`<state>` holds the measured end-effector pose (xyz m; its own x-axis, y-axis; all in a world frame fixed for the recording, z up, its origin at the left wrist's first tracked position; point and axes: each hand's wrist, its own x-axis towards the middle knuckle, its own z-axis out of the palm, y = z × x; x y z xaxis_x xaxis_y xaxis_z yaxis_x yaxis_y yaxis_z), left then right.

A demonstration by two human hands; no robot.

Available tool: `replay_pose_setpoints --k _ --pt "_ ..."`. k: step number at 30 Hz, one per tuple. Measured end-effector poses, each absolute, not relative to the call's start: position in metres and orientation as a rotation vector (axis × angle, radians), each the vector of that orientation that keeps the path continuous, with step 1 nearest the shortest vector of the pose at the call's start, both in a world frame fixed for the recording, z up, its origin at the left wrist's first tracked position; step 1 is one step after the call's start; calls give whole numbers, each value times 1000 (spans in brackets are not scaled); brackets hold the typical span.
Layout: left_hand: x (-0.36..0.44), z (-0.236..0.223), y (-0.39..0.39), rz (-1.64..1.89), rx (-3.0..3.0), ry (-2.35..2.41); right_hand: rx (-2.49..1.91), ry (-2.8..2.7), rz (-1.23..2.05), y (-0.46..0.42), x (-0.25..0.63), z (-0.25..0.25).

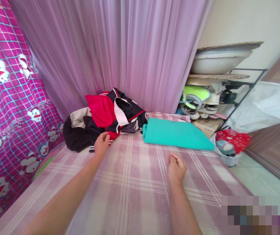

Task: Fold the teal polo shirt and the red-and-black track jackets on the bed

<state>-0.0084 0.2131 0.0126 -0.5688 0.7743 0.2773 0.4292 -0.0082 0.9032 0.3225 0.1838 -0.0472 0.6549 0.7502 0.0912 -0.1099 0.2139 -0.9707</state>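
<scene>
My left hand [101, 143] is at the front edge of a heap of clothes, with its fingers loosely curled and nothing visible in them. Whether it touches the cloth is hard to tell. In the heap lie a navy and red jacket [109, 111] with a white-trimmed collar and a black garment [76, 132] with a beige part. My right hand [176, 167] hovers over the checked bedsheet [135, 192], half curled and without anything in it. Just beyond it lies a flat, folded teal cloth [176, 133], apart from the fingers.
A purple curtain [135, 49] hangs behind the clothes, and a pink patterned curtain [7, 98] on the left. To the right stands a black shoe rack [246, 88] with shoes and a white basin [220, 62]. A red bag [235, 140] sits in a tub beside the bed.
</scene>
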Motion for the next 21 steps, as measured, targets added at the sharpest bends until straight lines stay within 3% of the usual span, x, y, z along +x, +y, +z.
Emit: replay_pose_setpoints --k 6,12,21 --pt "-30 62 243 1162 1841 2560 -1233 -664 680 180 322 -43" --pt "-27 72 260 673 2158 2641 -1237 -668 705 179 321 -43" --pt "-31 81 250 947 1927 2641 -1248 -690 693 183 322 -51"
